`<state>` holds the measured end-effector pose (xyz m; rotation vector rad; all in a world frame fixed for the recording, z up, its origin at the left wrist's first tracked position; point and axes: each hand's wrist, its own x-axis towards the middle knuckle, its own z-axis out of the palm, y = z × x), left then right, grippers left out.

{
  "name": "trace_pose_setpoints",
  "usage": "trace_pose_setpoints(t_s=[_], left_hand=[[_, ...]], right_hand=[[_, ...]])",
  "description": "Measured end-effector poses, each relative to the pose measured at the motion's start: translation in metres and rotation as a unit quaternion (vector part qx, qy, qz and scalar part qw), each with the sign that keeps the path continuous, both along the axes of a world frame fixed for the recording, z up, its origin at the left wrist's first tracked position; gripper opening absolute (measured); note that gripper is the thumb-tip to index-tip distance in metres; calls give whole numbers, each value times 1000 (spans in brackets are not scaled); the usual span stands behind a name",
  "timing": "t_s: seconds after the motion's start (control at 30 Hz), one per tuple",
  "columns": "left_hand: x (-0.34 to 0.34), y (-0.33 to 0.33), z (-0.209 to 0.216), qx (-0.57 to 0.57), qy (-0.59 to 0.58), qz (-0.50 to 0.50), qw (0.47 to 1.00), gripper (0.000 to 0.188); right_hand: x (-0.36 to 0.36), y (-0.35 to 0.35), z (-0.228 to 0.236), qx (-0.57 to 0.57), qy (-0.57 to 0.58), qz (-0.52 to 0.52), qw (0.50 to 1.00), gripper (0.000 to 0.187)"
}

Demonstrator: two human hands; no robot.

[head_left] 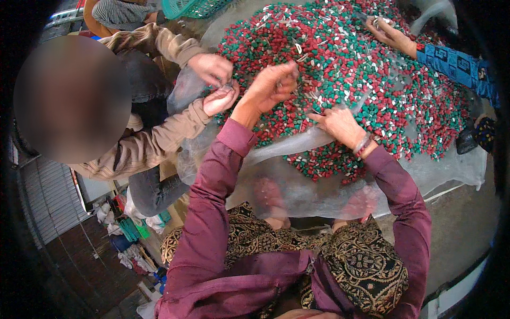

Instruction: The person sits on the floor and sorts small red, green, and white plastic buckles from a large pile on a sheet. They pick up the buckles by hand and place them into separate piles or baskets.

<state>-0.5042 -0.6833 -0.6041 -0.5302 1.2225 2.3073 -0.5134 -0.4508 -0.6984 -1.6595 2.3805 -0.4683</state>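
A broad pile of small red, green and white plastic pieces (393, 101) lies spread on a clear plastic sheet (297, 186). My left hand (272, 86) is raised above the pile's left side, palm turned inward and fingers curled together; whatever they hold is hidden. Lower and to the right, my right hand (341, 125) hovers over the near part of the pile. Its thumb and forefinger are pinched at a tiny item too small to name. A folded strip of the sheet (289, 147) runs across the pieces below both hands.
On the left, a person in a brown-striped sleeve (159, 135) works with both hands (215, 80) close to my left forearm. Another person's hand (392, 36), in a blue patterned sleeve, reaches in from the right. A green basket (194, 7) stands at the top.
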Motion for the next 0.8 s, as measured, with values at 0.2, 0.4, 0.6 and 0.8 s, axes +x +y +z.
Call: trace_pose_setpoints(t_s=[0.2, 0.4, 0.6, 0.8], left_hand=[[32, 29, -45, -593, 275, -281, 702, 23], [38, 60, -71, -710, 359, -256, 548, 22], [23, 61, -85, -759, 316, -315, 475, 18], [4, 22, -29, -526, 245, -206, 788, 20]], right_hand=[[5, 40, -9, -71, 40, -7, 997, 17], [15, 54, 11, -60, -6, -107, 992, 16], [0, 43, 27, -87, -51, -163, 981, 12], [-30, 9, 18, 19, 62, -26, 998, 13]])
